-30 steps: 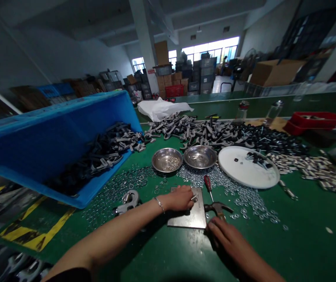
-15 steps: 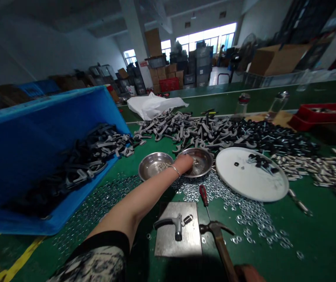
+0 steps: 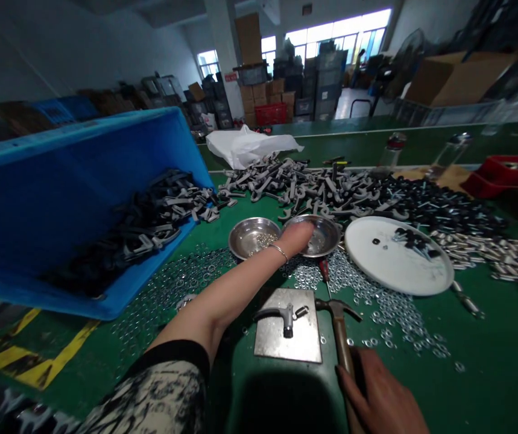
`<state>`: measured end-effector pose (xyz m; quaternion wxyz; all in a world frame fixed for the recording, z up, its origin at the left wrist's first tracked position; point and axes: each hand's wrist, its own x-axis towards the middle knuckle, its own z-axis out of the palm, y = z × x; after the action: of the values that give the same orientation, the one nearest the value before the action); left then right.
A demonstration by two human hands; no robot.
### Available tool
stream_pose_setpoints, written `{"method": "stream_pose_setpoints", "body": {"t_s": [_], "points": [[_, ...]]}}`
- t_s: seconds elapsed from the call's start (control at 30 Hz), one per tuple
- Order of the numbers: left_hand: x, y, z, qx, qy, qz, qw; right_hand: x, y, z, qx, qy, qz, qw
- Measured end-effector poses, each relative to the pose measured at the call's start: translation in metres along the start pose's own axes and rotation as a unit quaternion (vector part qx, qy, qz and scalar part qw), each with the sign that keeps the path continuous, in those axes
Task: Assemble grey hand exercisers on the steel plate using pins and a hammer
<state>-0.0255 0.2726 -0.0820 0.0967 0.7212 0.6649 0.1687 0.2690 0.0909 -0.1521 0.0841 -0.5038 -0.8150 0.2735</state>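
Observation:
My left hand is down in the right-hand steel bowl, its fingertips blurred and hidden; I cannot make out what they hold. Beside it, the other steel bowl holds small metal pieces. My right hand is closed around the wooden handle of a claw hammer lying on the bench. Left of the hammer, a metal plate carries a grey and black lever-like part with a spring touching or close to its side. A red-handled screwdriver lies beyond the hammer head.
A tilted blue bin with grey and black parts stands at left. Loose washers spread over the green bench. Behind the bowls lies a heap of lever parts. A white round tray, metal cylinders and a red tray are at right.
The view has shifted, so the bench items sit higher and farther right. My left hand stays in the right-hand bowl. More of my right hand shows, now farther up the hammer handle.

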Motion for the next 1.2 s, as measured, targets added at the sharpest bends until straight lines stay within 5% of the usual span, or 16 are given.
{"method": "stream_pose_setpoints", "body": {"t_s": [0.1, 0.2, 0.33, 0.4, 0.5, 0.6, 0.7, 0.77, 0.87, 0.97, 1.2], "points": [[-0.039, 0.009, -0.017, -0.065, 0.005, 0.037, 0.997, 0.003, 0.003, -0.006, 0.069, -0.014, 0.043, 0.997], [-0.1, 0.027, -0.021, -0.246, -0.008, 0.02, 0.969, 0.012, 0.008, -0.015, 0.192, -0.074, 0.063, 0.976], [-0.173, 0.076, 0.008, -0.444, -0.025, -0.038, 0.895, 0.021, 0.002, -0.012, 0.239, -0.072, 0.074, 0.966], [-0.189, 0.096, 0.025, -0.438, 0.008, -0.013, 0.899, 0.022, -0.005, -0.004, 0.248, -0.046, 0.06, 0.966], [-0.187, 0.092, 0.026, -0.312, 0.097, 0.001, 0.945, 0.019, -0.012, 0.003, 0.263, -0.04, 0.053, 0.963], [-0.172, 0.05, -0.005, -0.154, 0.135, -0.031, 0.978, 0.013, -0.012, 0.002, 0.268, -0.05, 0.058, 0.96], [-0.168, 0.017, -0.041, -0.082, 0.193, -0.038, 0.977, 0.01, -0.01, 0.001, 0.258, -0.038, 0.06, 0.964], [-0.175, 0.013, -0.051, -0.109, 0.207, -0.046, 0.971, 0.009, -0.009, 0.003, 0.243, -0.023, 0.058, 0.968], [-0.192, 0.022, -0.04, -0.149, 0.117, -0.064, 0.98, 0.01, -0.01, 0.006, 0.243, -0.022, 0.054, 0.968], [-0.203, 0.027, -0.013, -0.082, 0.033, -0.095, 0.992, 0.01, -0.01, 0.007, 0.261, -0.03, 0.058, 0.963], [-0.192, 0.019, 0.017, -0.012, -0.011, -0.118, 0.993, 0.01, -0.008, 0.007, 0.243, -0.035, 0.058, 0.968]]}}
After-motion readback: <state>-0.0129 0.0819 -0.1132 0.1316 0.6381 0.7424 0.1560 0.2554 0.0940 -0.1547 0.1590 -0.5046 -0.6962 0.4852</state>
